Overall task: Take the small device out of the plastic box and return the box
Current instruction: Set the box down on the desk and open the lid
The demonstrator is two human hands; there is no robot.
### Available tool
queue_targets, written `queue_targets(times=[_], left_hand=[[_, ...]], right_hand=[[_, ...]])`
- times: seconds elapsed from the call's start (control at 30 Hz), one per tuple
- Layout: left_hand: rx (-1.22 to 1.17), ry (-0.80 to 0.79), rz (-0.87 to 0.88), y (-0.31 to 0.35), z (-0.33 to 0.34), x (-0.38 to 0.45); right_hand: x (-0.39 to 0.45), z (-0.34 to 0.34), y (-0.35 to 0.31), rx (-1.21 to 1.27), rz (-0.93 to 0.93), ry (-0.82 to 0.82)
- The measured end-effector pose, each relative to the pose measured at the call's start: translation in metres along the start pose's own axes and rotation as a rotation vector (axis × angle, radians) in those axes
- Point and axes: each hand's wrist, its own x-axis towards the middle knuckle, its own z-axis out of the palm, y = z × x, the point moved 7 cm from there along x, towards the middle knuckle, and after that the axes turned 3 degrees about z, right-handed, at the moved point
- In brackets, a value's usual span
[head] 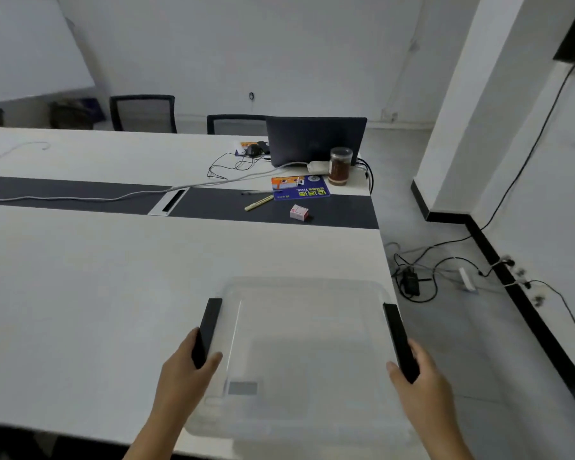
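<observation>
A clear plastic box (pixel 304 330) with a lid sits at the near right corner of the white table (pixel 97 293), partly overhanging its right edge. Black latches run along its left (pixel 210 323) and right (pixel 399 340) sides. My left hand (pixel 183 380) grips the left latch, thumb on the lid. My right hand (pixel 425 390) grips the right latch. A small grey rectangle (pixel 242 388) shows through the lid near the front left. Whether that is the small device I cannot tell.
Across the table's dark centre strip (pixel 80 194) lie a yellow pen (pixel 259 203), a small pink box (pixel 299 212) and a blue booklet (pixel 300 191). Behind stand a laptop (pixel 316 141), a brown jar (pixel 340 166) and cables. More cables lie on the floor (pixel 415 277) at the right.
</observation>
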Motion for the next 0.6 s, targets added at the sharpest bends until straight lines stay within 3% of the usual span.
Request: queue_targets(times=[0.17, 0.33, 0.43, 0.53, 0.6], left_hand=[[0.091, -0.045, -0.037, -0.010, 0.007, 0.029], [0.335, -0.137, 0.003, -0.022, 0.018, 0.039], [0.581, -0.029, 0.246, -0.007, 0.029, 0.045], [0.656, -0.155, 0.425, 0.018, 0.066, 0.042], [0.732, -0.246, 0.436, 0.028, 0.086, 0.042]], right_hand=[[0.016, 0.026, 0.000, -0.087, 0.040, -0.027], [0.011, 0.033, 0.000, -0.187, 0.067, -0.004], [0.011, 0.040, -0.005, -0.346, 0.071, -0.049], [0.013, 0.046, -0.012, -0.501, 0.070, -0.061], [0.016, 0.049, -0.013, -0.596, 0.062, -0.045]])
